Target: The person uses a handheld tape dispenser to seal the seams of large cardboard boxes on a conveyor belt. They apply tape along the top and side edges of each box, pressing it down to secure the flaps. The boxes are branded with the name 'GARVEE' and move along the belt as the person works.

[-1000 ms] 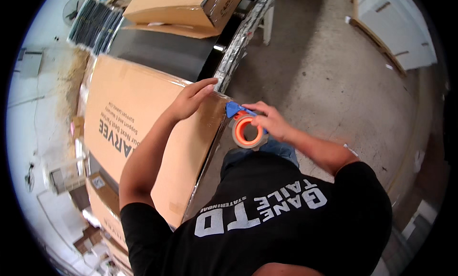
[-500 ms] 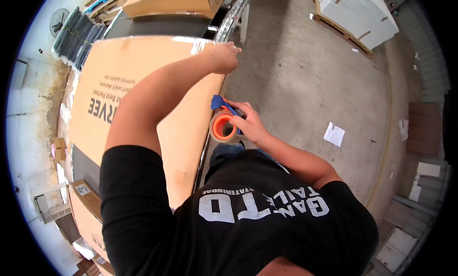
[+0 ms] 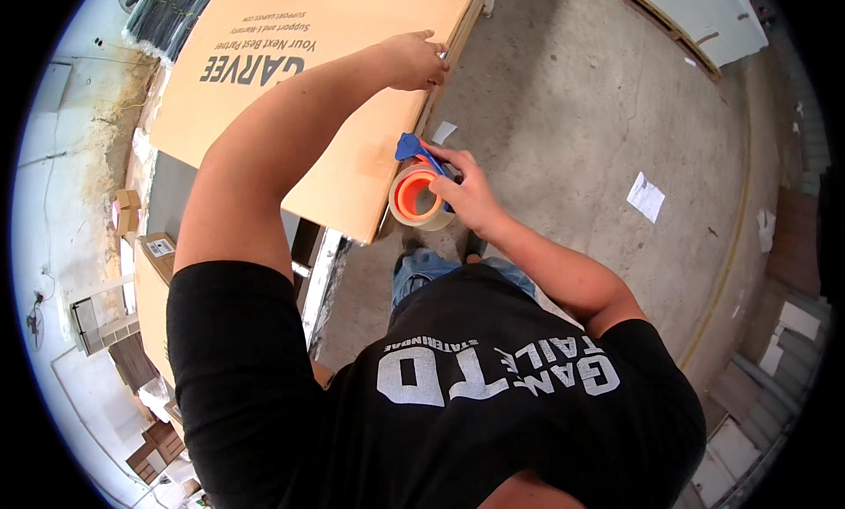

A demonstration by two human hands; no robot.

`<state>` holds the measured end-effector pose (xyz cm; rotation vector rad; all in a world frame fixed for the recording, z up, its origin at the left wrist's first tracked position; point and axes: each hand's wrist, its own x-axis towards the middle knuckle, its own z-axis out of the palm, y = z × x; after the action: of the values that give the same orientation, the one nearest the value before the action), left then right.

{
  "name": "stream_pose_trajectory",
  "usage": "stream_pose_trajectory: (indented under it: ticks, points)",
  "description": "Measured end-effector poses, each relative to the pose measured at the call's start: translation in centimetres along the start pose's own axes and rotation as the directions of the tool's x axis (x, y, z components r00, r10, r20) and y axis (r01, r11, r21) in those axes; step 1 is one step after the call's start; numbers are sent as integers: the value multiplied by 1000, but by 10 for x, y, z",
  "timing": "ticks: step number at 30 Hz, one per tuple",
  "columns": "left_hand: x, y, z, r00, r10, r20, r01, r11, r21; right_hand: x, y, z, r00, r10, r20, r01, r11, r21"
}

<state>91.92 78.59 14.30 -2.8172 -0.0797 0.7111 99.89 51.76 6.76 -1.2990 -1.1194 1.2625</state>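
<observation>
A large flat brown carton (image 3: 352,170) with dark print lies on a conveyor (image 3: 322,280) to my left and ahead. My left hand (image 3: 415,60) reaches across its top to the right edge. Its fingers are apart and bent slightly over that edge; what lies beneath them is hidden. My right hand (image 3: 466,190) grips a tape dispenser (image 3: 431,162) with a blue head and an orange hub, carrying a wide roll of clear tape (image 3: 399,205). The dispenser is just off the carton's near right corner, in front of my body.
A sheet of paper (image 3: 647,197) and a smaller scrap (image 3: 444,132) lie on the concrete floor. A white-wrapped load on a wooden pallet (image 3: 673,29) stands far right. Small cartons (image 3: 127,212) and a white rack (image 3: 106,324) are along the left wall.
The large carton has slid forward, away from me, and its near end now shows with the conveyor frame behind it. Both hands moved slightly up in view; the right still holds the dispenser.
</observation>
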Motion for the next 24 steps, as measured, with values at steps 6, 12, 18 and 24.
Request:
stream_pose_trajectory:
  ticks: [6, 12, 18, 24]
  points:
    - [-59, 51, -7, 1000, 10, 19, -11, 999, 45, -83, -15, 58, 998, 55, 26, -55, 998, -11]
    - [-96, 115, 0, 997, 50, 61, -52, 998, 27, -158, 8, 117, 990, 20, 140, -14, 999, -38]
    - [-159, 163, 29, 979, 92, -179, -118, 983, -138, -66, 56, 212, 929, -162, -333, 151, 987, -58]
    - [-210, 140, 86, 954, -100, -281, 49, 982, -184, -71, 49, 257, 948, -265, 175, 281, 956, -78]
